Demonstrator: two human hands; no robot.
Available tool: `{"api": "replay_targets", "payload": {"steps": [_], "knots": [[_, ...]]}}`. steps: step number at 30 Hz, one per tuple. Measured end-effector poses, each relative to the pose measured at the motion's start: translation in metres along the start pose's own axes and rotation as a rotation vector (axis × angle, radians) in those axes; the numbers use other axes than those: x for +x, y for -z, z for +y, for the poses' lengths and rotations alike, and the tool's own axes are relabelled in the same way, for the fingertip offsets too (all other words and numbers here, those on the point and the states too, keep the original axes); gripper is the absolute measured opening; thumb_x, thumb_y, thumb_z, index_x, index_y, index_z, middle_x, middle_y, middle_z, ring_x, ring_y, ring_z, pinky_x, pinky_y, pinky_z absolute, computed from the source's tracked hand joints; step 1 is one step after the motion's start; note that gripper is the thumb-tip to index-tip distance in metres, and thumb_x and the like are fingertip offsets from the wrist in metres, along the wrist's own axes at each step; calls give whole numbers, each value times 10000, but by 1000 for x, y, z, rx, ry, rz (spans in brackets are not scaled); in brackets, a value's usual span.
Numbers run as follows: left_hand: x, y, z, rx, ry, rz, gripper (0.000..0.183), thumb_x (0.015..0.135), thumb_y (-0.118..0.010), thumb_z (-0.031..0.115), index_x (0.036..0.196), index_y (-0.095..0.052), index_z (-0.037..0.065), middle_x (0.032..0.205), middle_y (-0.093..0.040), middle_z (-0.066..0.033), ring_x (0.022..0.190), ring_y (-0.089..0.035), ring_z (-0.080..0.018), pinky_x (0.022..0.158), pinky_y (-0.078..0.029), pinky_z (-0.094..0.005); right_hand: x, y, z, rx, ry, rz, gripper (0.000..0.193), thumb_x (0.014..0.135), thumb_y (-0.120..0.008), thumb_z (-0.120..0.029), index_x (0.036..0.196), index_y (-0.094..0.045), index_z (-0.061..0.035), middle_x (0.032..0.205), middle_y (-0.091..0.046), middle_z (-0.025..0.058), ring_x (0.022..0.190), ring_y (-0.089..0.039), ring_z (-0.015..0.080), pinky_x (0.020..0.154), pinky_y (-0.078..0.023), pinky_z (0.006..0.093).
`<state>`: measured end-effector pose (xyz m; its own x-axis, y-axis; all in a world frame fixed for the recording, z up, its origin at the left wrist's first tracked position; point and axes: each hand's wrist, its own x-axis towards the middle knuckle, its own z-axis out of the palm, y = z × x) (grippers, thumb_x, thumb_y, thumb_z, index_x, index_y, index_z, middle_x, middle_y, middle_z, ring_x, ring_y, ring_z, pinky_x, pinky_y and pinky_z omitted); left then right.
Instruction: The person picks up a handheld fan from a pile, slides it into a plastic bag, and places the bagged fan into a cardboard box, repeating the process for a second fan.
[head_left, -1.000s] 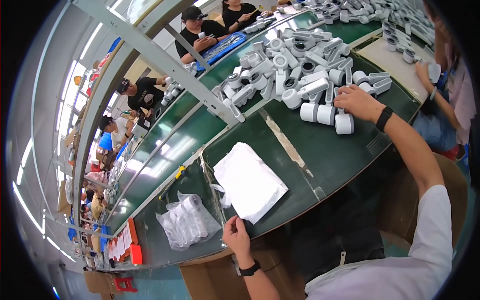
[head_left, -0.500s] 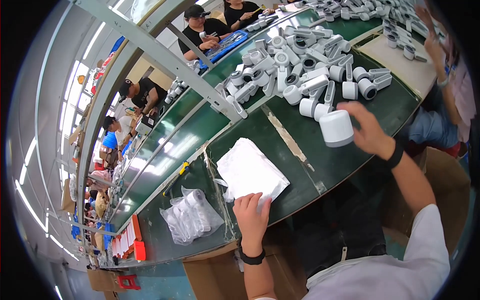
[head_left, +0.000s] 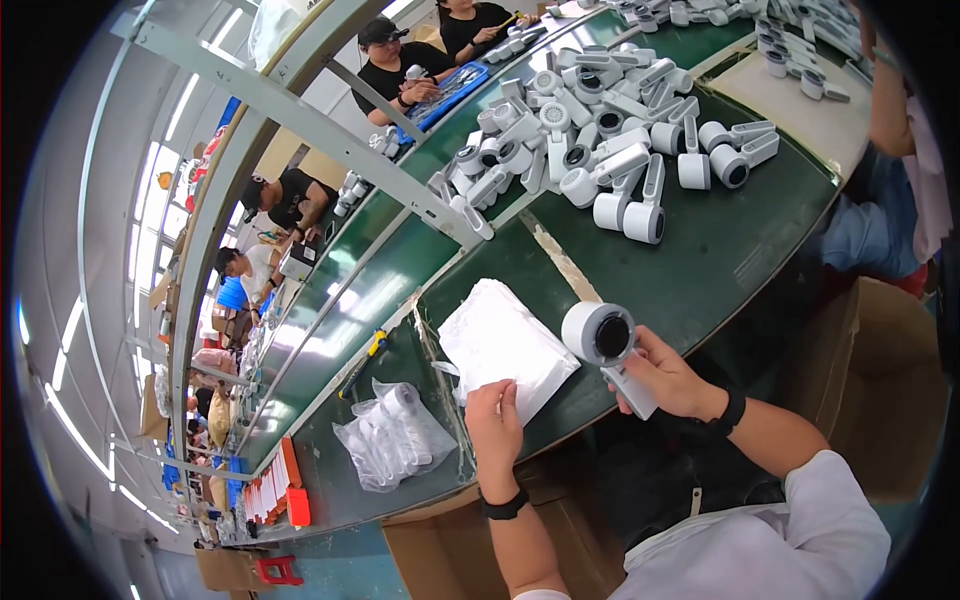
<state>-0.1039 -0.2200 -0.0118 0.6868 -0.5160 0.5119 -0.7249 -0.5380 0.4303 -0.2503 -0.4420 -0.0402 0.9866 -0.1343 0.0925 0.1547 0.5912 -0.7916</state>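
A white handheld fan (head_left: 585,332) with a dark round end is in my right hand (head_left: 668,378), whose fingers wrap its handle. The fan's head tilts up over the right edge of a stack of white plastic bags (head_left: 502,335). At the near edge of that stack, my left hand (head_left: 494,420) pinches a bag between thumb and fingers. To its left lies a clear plastic bag (head_left: 395,440) with white parts inside. Many similar fans (head_left: 560,130) are heaped at the far side of the green table (head_left: 690,265).
A yellow-and-black cutter knife (head_left: 365,362) lies left of the bag stack. Orange boxes (head_left: 285,470) stand at the table's left end. A metal frame post (head_left: 330,140) crosses above the table. Several co-workers sit across it, and cardboard boxes (head_left: 870,380) stand below at right.
My right hand has brought the fan from beside the heap down and left to the bag stack, turning its dark end up. My left hand stays at the stack, its fingers closer together.
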Motion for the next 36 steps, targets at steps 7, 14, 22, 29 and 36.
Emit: {"api": "replay_targets", "payload": {"steps": [7,14,22,29,36], "knots": [[8,22,14,-155,199,58,128,912,-653,102,944,-684,-18,813,-629,-29,737,-544,-97,653,-432,-229,0,-26,-2,-223,-148,62,393,838,-699,-76,1179,-506,-46,910,-627,61,625,-615,122,568,-517,267],[-23,-5,44,-481,423,19,131,912,-658,107,930,-672,-22,792,-647,-47,746,-564,-93,695,-459,-240,18,-55,24,-375,23,190,503,733,-794,-123,1140,-518,-15,1012,-622,53,819,-604,112,710,-509,269],[-40,-20,48,-806,454,121,148,939,-635,101,953,-655,-45,872,-642,-29,741,-553,-91,674,-448,-224,33,-69,30,-367,71,289,454,717,-777,-149,1076,-545,5,985,-614,67,896,-575,118,793,-493,294],[-45,-18,45,-949,579,192,185,949,-622,118,961,-644,-65,909,-667,-107,772,-621,-148,701,-502,-263,32,-65,34,-261,16,308,427,753,-723,-61,1112,-504,13,909,-609,71,718,-609,112,626,-524,280],[-37,0,40,-1486,774,372,192,1015,-483,166,1113,-554,17,1118,-623,-113,946,-629,-242,765,-547,-396,33,-57,29,-269,86,366,376,759,-689,-22,1072,-484,21,847,-600,68,634,-595,114,561,-513,271]]}}
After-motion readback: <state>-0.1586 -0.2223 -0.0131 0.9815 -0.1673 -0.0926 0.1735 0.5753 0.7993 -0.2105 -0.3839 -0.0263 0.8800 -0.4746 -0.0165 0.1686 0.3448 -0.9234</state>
